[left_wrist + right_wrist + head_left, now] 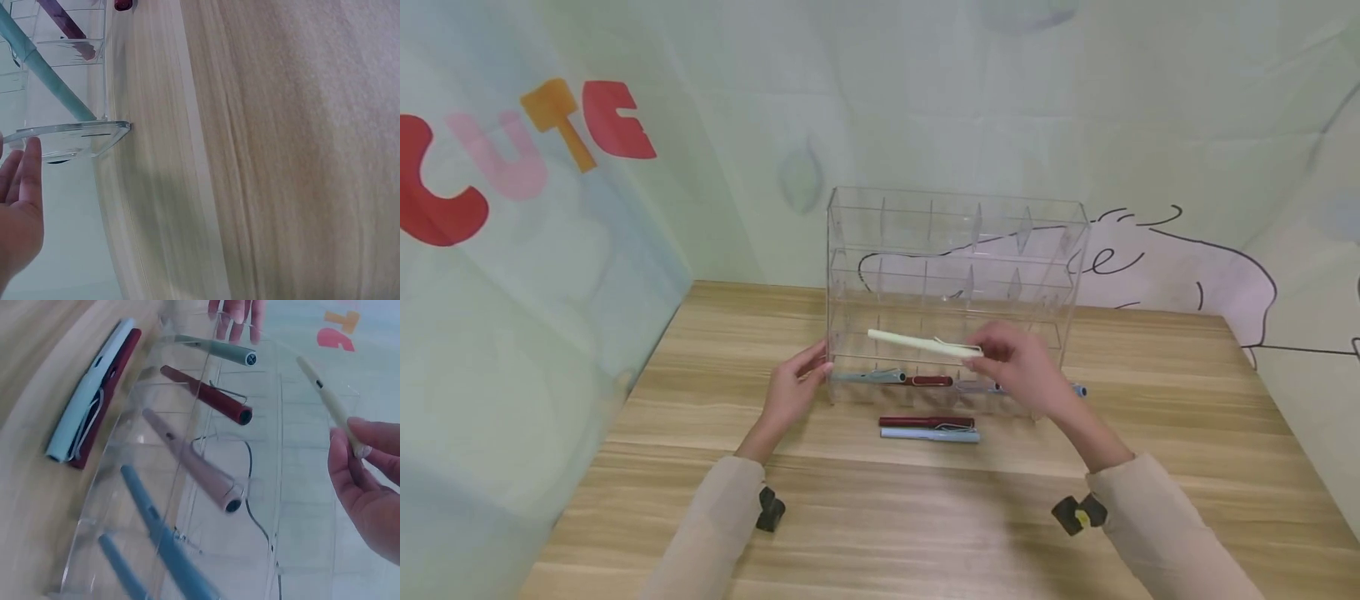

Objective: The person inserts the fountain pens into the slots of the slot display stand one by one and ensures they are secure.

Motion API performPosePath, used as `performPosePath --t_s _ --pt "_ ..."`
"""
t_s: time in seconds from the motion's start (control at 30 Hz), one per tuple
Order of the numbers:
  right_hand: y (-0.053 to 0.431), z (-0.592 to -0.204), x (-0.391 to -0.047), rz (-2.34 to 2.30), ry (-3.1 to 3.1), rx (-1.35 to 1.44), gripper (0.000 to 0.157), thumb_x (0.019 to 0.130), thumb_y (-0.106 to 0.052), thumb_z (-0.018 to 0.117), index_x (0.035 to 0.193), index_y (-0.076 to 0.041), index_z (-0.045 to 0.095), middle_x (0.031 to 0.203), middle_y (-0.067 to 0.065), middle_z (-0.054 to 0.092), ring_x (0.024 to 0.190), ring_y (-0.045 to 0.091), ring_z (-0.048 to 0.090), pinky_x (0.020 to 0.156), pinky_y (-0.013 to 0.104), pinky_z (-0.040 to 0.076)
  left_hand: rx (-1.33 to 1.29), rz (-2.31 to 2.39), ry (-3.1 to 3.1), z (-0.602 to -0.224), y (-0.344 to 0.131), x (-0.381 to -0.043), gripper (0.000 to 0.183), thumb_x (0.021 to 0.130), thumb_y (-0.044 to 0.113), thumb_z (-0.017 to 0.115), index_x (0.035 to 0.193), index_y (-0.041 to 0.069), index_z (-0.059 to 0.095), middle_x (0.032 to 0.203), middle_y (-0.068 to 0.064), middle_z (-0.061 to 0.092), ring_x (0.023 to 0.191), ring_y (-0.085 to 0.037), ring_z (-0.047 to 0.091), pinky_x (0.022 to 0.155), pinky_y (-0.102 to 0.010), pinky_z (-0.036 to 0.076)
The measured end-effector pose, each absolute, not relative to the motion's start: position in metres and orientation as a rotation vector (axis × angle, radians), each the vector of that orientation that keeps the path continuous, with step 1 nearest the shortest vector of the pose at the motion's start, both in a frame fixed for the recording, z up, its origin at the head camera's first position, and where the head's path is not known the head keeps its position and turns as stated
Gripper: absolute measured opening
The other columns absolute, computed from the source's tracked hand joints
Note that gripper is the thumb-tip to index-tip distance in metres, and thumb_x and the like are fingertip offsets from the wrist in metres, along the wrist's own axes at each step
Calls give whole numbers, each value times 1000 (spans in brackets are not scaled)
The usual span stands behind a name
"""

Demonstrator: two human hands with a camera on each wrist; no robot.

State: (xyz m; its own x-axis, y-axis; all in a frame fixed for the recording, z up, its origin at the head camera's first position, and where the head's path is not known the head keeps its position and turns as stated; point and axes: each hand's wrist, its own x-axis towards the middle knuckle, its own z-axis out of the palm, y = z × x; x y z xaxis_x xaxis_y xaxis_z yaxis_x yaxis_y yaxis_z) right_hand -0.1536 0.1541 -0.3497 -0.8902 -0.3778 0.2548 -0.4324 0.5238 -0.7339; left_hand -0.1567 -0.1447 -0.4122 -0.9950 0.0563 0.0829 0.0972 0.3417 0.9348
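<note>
A pale cream-green pen point(917, 342) with a wire clip is pinched at its clip end by my right hand point(1026, 367), held nearly level in front of a clear tiered rack point(955, 202). In the right wrist view the thumb and fingers close on that end of the pen point(325, 397). My left hand point(790, 392) rests its fingers against the rack's left side; in the left wrist view those fingers point(30, 172) look straight against the clear side panel point(75, 130). The rack's bottom row holds a teal pen point(222, 351), a dark red pen point(209, 395), a pinkish pen point(194, 464) and blue pens point(165, 540).
On the wooden table point(925, 517), in front of the rack, a dark red pen point(917, 422) and a light blue pen point(910, 434) lie side by side. A printed cloth backdrop point(737, 167) stands behind and to the left. The rack's upper tiers have thin clear dividers.
</note>
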Motion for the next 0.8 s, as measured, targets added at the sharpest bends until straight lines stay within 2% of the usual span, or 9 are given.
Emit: performPosePath --t_s 0.13,0.33,0.57,0.8 --pt "139 -342 -167 1213 -2786 615 13 81 -6 68 94 -3 67 78 3 59 65 15 50 53 24 46 -142 -1785 -2540 -414 -145 -157 39 89 -4 54 127 -7 46 124 -26 50 109 -39 52 84 -25 53" --pt "116 -340 -182 1157 -2841 559 17 83 -10 66 98 -2 67 85 5 61 73 18 54 60 28 49 -158 -1773 -2541 -413 -145 -157 39 89 -4 54 127 -7 46 123 -27 50 109 -39 52 84 -25 53" --pt "91 -343 -193 1202 -2835 550 19 83 -8 65 100 1 67 83 6 54 70 18 49 55 25 45 -165 -1761 -2541 -412 -145 -157 39 89 -5 54 127 -8 46 123 -27 51 109 -39 52 84 -25 53" --pt "73 -351 -196 1241 -2783 527 17 80 -5 68 96 1 67 81 7 54 73 18 48 59 24 45 -177 -1774 -2520 -416 -147 -159 39 88 -5 55 126 -7 47 122 -27 52 108 -39 53 83 -26 54"
